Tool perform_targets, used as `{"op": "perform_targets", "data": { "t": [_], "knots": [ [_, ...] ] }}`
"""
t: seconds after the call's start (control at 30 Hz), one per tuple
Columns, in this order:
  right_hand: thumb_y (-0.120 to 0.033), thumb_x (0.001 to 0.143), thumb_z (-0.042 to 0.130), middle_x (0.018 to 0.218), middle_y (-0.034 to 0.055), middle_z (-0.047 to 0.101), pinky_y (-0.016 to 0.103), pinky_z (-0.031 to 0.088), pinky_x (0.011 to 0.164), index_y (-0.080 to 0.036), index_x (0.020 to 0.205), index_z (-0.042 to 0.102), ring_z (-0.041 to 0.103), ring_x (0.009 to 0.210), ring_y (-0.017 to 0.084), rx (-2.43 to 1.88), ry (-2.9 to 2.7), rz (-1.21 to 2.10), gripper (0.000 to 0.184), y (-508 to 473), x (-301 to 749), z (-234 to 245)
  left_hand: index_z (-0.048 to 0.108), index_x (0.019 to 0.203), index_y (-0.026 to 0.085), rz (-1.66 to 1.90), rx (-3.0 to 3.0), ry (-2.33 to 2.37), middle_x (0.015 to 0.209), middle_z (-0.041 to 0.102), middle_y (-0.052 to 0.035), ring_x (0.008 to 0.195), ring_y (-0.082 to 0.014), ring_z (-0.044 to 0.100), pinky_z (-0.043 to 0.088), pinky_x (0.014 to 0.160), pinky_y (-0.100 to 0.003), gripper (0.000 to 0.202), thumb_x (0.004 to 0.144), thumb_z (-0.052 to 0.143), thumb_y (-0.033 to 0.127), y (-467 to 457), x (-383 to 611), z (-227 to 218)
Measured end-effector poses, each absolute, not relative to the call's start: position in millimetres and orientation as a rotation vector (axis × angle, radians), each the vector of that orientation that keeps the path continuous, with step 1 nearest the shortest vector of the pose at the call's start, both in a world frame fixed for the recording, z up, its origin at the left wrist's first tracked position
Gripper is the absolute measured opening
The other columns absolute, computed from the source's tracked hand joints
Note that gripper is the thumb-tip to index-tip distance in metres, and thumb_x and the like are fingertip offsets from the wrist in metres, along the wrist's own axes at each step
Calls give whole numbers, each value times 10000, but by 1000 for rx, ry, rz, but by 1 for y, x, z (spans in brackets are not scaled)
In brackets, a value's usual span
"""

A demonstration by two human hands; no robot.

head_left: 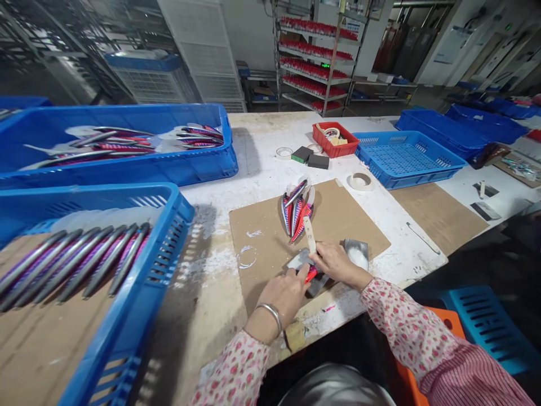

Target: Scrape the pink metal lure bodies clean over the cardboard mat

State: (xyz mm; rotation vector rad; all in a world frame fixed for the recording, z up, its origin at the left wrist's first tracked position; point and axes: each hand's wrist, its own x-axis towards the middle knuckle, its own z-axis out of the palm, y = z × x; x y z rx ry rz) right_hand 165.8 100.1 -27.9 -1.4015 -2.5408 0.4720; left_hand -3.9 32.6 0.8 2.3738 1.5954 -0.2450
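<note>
My right hand (335, 260) is closed on a flat pale stick (310, 234) with dark marks, which points up and away from me. To its left, my left hand (284, 294) wears a silver bangle and presses its fingers onto a red fishing lure (311, 274). Most of that lure is hidden by my hands. Grey-black blocks (316, 286) lie under and around it, and another dark block (356, 254) with white dust sits by my right wrist. Just beyond my hands, several striped fishing lures (291, 217) are piled on a cardboard sheet (262, 231).
A blue crate (169, 225) at left holds a row of lures; a deeper blue bin (190, 169) behind it holds more. Tape rolls (360, 181), dark sanding blocks (318, 162), a red basket (338, 149) and a blue tray (408, 180) stand farther back.
</note>
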Motion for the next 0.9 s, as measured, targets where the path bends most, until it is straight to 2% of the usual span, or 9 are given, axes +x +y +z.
{"op": "perform_targets", "data": {
  "t": [0.17,0.3,0.47,0.63,0.77,0.9],
  "knots": [
    [-383,969,444,800,54,653,261,363,618,-192,848,570,602,734,185,-1341,-2265,600,259,102,167,-38,404,1405,195,-215,2374,1626,1046,666,-138,883,-250,681,521,720,-325,435,991,363,323,31,-4,-2],
    [-492,970,387,700,15,609,252,408,593,-196,823,562,575,633,154,-1290,-1856,789,374,106,172,-43,417,1402,226,-222,2386,1673,1048,655,-124,868,-244,672,519,690,-317,429,987,367,325,27,-3,-9],
    [-573,857,571,685,-5,601,251,448,617,-190,854,601,570,637,138,-1174,-1250,987,384,103,184,-44,354,1466,269,-139,2459,1789,1030,622,-102,919,-246,646,530,696,-316,504,969,429,303,13,-1,-29],
    [-570,811,630,689,4,619,267,472,641,-187,835,621,573,643,141,-1175,-1225,1058,384,93,195,-39,365,1470,282,-100,2512,1830,991,609,-83,894,-233,634,534,692,-311,525,957,470,303,7,0,-37],
    [-568,809,625,744,23,644,268,471,639,-184,826,631,584,675,151,-1182,-1366,1109,385,87,196,-35,381,1460,280,-67,2532,1851,966,603,-71,878,-217,624,524,684,-289,517,953,483,288,7,-1,-36],
    [-568,830,593,709,16,624,254,437,601,-174,814,629,560,651,147,-1159,-1529,1157,396,85,193,-33,383,1455,276,-34,2530,1843,944,591,-59,857,-208,607,518,674,-284,505,958,471,275,8,-2,-38]
  ]
}}
